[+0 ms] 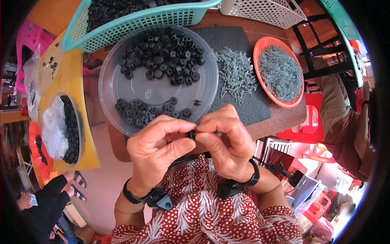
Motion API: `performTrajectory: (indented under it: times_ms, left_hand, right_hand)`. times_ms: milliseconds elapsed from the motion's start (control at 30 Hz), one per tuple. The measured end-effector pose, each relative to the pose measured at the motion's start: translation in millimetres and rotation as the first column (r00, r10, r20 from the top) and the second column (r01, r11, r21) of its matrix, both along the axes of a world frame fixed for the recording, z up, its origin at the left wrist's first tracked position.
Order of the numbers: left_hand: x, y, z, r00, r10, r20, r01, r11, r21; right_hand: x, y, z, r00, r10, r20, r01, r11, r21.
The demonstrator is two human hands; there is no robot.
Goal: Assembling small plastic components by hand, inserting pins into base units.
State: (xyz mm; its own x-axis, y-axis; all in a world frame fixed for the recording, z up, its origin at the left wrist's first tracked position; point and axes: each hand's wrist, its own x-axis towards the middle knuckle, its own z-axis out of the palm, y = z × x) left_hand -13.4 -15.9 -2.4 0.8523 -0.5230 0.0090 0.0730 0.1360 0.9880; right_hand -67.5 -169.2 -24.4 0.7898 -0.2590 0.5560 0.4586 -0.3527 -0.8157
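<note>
My left hand (160, 142) and my right hand (225, 140) meet above the near rim of a clear round plastic tub (105, 95). Between the fingertips of the left is a small black plastic knob (191, 133). The right thumb and forefinger pinch a thin metal piece against it, apparently a screw (198, 132), mostly covered by fingers. Inside the tub are a far pile of black knobs (162, 55) and a nearer group of black knobs (138, 112). Just right of the tub, a heap of silvery screws (235, 73) lies on a dark grey mat (256, 110).
An orange-red dish (257, 69) full of screws sits at the right. Behind the tub stands a turquoise basket (134, 35) of black parts, beside a white basket (260, 12). A yellow table (91, 138) is at left. Other people (339, 110) are on both sides.
</note>
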Motion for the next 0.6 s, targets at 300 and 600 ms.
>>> performTrajectory:
  times_ms: [300,600]
  left_hand:
    - [-7,-3,2,0.997,0.081,0.011,-0.081,0.995,0.053]
    - [8,8,-6,0.959,0.201,0.201,-0.221,0.972,0.082]
  right_hand:
    - [1,-1,6,0.998,0.008,0.060,-0.001,0.994,-0.107]
    - [43,-18,19,0.998,0.061,-0.020,-0.064,0.920,-0.386]
